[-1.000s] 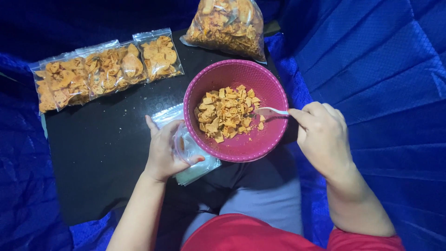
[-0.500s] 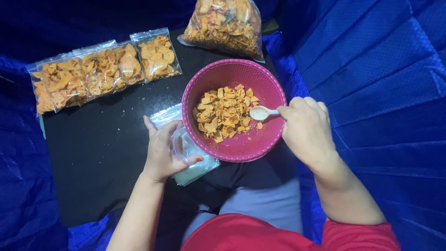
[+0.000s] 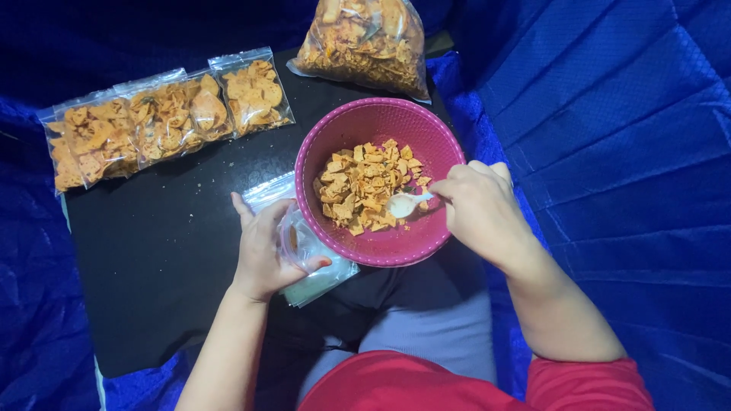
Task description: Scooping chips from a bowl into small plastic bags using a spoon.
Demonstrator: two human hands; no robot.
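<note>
Blue cloth (image 3: 624, 152) surrounds a black board (image 3: 152, 251). Right hand (image 3: 480, 209) grips a spoon (image 3: 403, 204) in the chip bowl (image 3: 358, 125); left hand (image 3: 263, 247) pinches an empty bag (image 3: 304, 243) at the bowl's seven o'clock. Chips could spill if that floppy mouth sags.

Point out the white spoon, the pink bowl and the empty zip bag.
white spoon (image 3: 401, 204), head view, on its scoop.
pink bowl (image 3: 344, 124), head view, on its far-left rim.
empty zip bag (image 3: 306, 242), head view, on its clear middle.

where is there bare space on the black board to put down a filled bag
The widest bare patch of the black board lies below the row of filled bags, left of the left hand. A smaller gap sits between that row and the pink bowl. It is crowded by the bowl, where the left hand holds an empty bag.
</note>
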